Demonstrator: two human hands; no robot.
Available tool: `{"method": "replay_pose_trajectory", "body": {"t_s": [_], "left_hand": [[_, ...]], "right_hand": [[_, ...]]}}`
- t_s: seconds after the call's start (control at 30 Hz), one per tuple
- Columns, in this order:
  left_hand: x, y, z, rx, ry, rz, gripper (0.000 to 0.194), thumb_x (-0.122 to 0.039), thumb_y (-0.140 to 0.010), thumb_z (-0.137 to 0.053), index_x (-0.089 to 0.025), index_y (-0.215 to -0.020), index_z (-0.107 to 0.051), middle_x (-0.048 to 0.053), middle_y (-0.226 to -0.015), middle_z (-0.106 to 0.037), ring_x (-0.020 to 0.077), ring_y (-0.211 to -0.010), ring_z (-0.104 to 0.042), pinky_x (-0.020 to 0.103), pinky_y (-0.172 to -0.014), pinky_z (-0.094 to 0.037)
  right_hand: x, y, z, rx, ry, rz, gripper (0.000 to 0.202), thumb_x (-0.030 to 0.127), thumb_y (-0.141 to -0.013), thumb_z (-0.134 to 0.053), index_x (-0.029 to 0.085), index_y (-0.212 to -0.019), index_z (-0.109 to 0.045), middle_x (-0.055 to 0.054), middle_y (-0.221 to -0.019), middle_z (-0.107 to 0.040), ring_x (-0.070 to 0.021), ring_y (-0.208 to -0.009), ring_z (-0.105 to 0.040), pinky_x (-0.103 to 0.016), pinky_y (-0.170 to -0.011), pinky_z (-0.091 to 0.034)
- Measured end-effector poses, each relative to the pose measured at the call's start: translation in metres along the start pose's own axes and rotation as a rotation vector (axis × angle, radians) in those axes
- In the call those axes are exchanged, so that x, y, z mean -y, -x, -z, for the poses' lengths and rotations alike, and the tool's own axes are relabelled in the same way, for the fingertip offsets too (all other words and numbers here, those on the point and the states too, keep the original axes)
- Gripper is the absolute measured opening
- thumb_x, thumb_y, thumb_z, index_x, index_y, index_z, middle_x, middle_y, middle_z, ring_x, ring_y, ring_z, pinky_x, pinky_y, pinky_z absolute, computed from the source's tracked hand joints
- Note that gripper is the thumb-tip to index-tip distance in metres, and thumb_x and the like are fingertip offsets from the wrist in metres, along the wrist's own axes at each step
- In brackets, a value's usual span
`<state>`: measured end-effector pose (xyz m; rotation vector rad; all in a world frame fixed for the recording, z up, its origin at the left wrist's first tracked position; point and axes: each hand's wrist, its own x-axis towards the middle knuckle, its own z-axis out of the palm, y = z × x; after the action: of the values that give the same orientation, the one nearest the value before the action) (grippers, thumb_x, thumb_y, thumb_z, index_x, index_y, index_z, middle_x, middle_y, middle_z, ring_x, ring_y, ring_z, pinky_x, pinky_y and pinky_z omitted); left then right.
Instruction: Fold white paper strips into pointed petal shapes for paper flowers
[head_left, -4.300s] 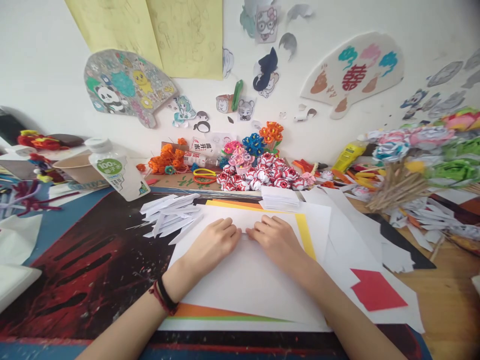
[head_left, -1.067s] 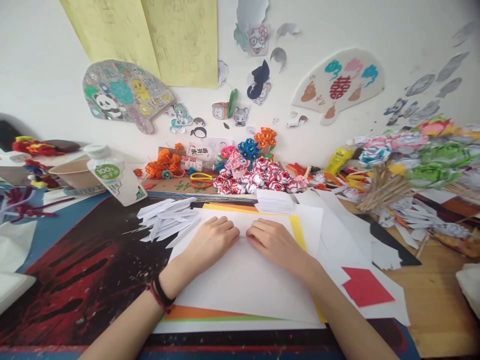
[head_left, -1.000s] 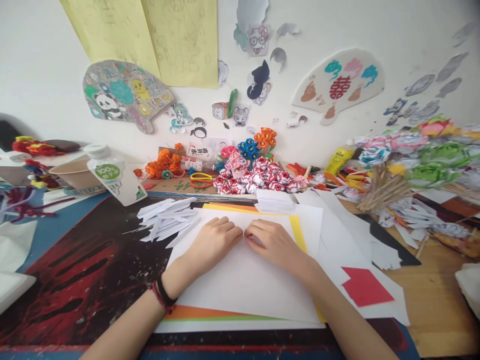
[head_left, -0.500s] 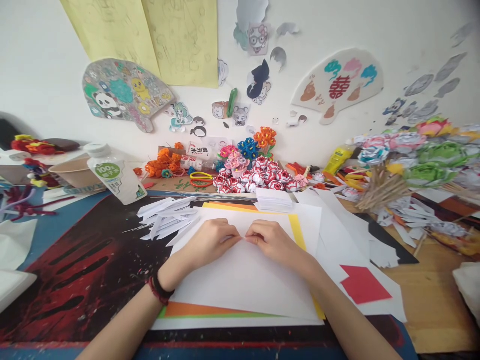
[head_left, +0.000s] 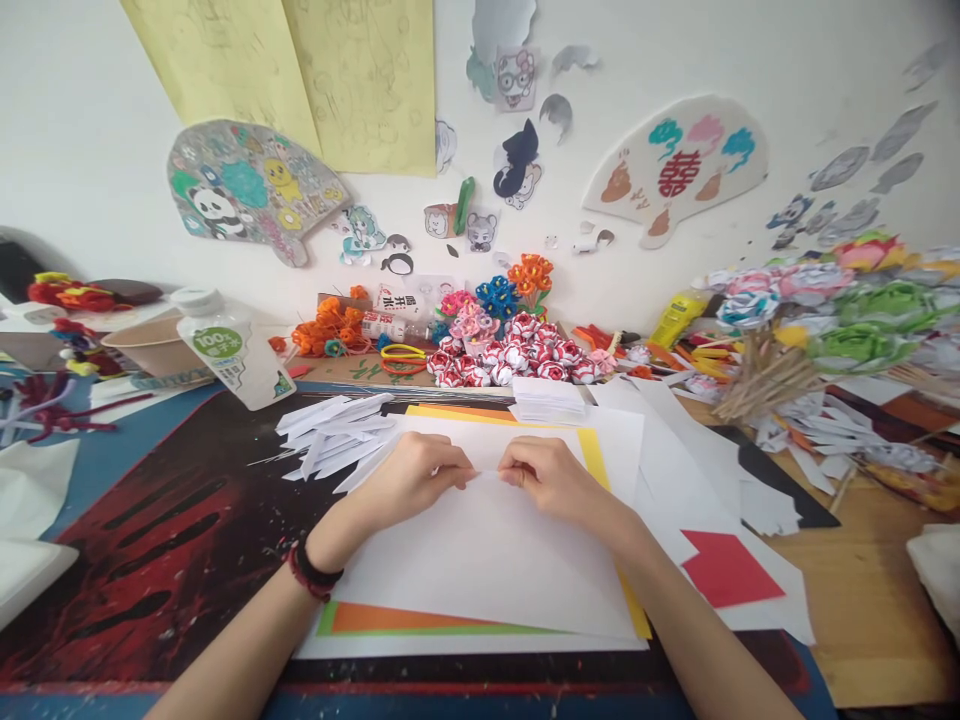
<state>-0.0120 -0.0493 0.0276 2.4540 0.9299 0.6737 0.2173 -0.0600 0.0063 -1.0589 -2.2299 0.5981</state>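
Fingertips pinched, my left hand (head_left: pixel 420 475) and my right hand (head_left: pixel 551 480) hold a thin white paper strip (head_left: pixel 486 474) between them. Most of the strip is hidden by the fingers, and it barely stands out against the large white sheet (head_left: pixel 487 570) underneath. That sheet lies on a stack with orange paper (head_left: pixel 405 622) and yellow paper (head_left: pixel 596 465) showing at its edges. Just beyond my left hand lies a loose pile of folded white paper strips (head_left: pixel 334 430). A small stack of white paper pieces (head_left: pixel 549 402) sits behind my right hand.
A white bottle (head_left: pixel 232 355) stands at the back left. Red-and-white paper flowers (head_left: pixel 517 350) line the wall, near an orange-yellow handled tool (head_left: pixel 403 354). On the right are a red paper piece (head_left: pixel 727 568), wooden sticks (head_left: pixel 769 375) and a yellow bottle (head_left: pixel 679 318).
My hands have drawn slightly apart, the left moving left and the right moving right. A bit more of the paper strip shows between the fingertips.
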Motion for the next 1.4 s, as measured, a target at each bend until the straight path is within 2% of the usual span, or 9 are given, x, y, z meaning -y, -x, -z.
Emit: {"method": "replay_pose_trajectory", "body": {"t_s": [0.3, 0.5, 0.73, 0.9, 1.03, 1.17, 1.27, 1.33, 1.4], "left_hand": [[0.003, 0.002, 0.001, -0.029, 0.061, 0.119, 0.017, -0.021, -0.088, -0.059, -0.02, -0.078, -0.073, -0.002, -0.073, -0.073, 0.0103, -0.065, -0.061, 0.02, -0.062, -0.039], [0.007, 0.001, 0.0, -0.031, 0.089, 0.101, 0.016, -0.021, -0.088, -0.059, -0.02, -0.08, -0.073, -0.002, -0.072, -0.073, 0.0099, -0.065, -0.063, 0.019, -0.063, -0.04], [0.012, 0.0, -0.001, -0.115, 0.074, 0.114, 0.017, -0.021, -0.088, -0.059, -0.018, -0.078, -0.072, -0.001, -0.069, -0.072, 0.011, -0.064, -0.063, 0.02, -0.067, -0.042], [0.014, 0.001, -0.001, -0.057, 0.089, 0.152, 0.02, -0.031, -0.088, -0.059, -0.019, -0.079, -0.072, -0.001, -0.068, -0.071, 0.0104, -0.058, -0.059, 0.019, -0.059, -0.04], [0.012, -0.001, 0.001, -0.071, 0.068, 0.142, 0.023, -0.029, -0.091, -0.055, -0.018, -0.078, -0.071, -0.001, -0.066, -0.07, 0.0103, -0.057, -0.059, 0.019, -0.06, -0.041], [0.011, 0.003, 0.021, -0.224, -0.06, 0.14, 0.023, -0.032, -0.091, -0.054, -0.019, -0.082, -0.071, -0.002, -0.066, -0.07, 0.0107, -0.057, -0.059, 0.019, -0.061, -0.041], [0.017, 0.018, 0.045, -0.438, -0.246, 0.293, 0.025, -0.039, -0.091, -0.052, -0.022, -0.089, -0.071, -0.002, -0.07, -0.07, 0.0121, -0.059, -0.059, 0.021, -0.06, -0.04], [0.024, 0.034, 0.061, -0.52, -0.434, 0.436, 0.026, -0.043, -0.089, -0.053, -0.025, -0.089, -0.071, -0.002, -0.074, -0.07, 0.0144, -0.063, -0.059, 0.023, -0.059, -0.038], [0.033, 0.052, 0.072, -0.552, -0.599, 0.547, 0.029, -0.046, -0.09, -0.05, -0.025, -0.089, -0.07, -0.001, -0.079, -0.069, 0.0179, -0.071, -0.061, 0.026, -0.06, -0.036]], "right_hand": [[-0.006, 0.0, 0.003, -0.035, -0.012, -0.017, 0.016, 0.006, -0.084, -0.057, 0.016, -0.071, -0.06, 0.001, -0.071, -0.06, -0.0121, -0.066, -0.053, -0.024, -0.064, -0.037], [-0.004, -0.002, 0.006, -0.032, -0.044, -0.042, 0.013, 0.012, -0.086, -0.058, 0.017, -0.077, -0.065, -0.001, -0.077, -0.065, -0.0131, -0.071, -0.057, -0.024, -0.067, -0.04], [-0.006, -0.002, 0.004, -0.032, -0.149, -0.122, 0.007, 0.015, -0.083, -0.064, 0.019, -0.082, -0.069, 0.0, -0.078, -0.068, -0.0129, -0.07, -0.059, -0.023, -0.065, -0.042], [-0.012, -0.003, 0.004, -0.111, -0.126, -0.055, 0.012, 0.01, -0.084, -0.061, 0.019, -0.079, -0.068, 0.001, -0.078, -0.067, -0.013, -0.072, -0.059, -0.023, -0.069, -0.043], [-0.015, -0.005, 0.004, -0.136, -0.123, -0.038, 0.01, 0.013, -0.085, -0.061, 0.019, -0.08, -0.067, 0.0, -0.078, -0.067, -0.0134, -0.071, -0.06, -0.023, -0.068, -0.044], [-0.025, -0.009, 0.015, -0.302, -0.066, -0.045, 0.015, 0.023, -0.091, -0.054, 0.019, -0.09, -0.069, -0.003, -0.088, -0.069, -0.0164, -0.079, -0.063, -0.026, -0.073, -0.047], [-0.043, -0.012, 0.027, -0.533, 0.141, -0.117, 0.025, 0.025, -0.094, -0.047, 0.019, -0.11, -0.065, -0.007, -0.105, -0.068, -0.0204, -0.092, -0.062, -0.032, -0.084, -0.047], [-0.057, -0.013, 0.032, -0.525, 0.345, -0.161, 0.033, 0.022, -0.093, -0.048, 0.018, -0.123, -0.06, -0.01, -0.117, -0.064, -0.0248, -0.109, -0.056, -0.038, -0.094, -0.043], [-0.068, -0.014, 0.033, -0.444, 0.48, -0.217, 0.038, 0.02, -0.092, -0.048, 0.015, -0.129, -0.056, -0.013, -0.127, -0.059, -0.0266, -0.117, -0.052, -0.04, -0.1, -0.04]]}}
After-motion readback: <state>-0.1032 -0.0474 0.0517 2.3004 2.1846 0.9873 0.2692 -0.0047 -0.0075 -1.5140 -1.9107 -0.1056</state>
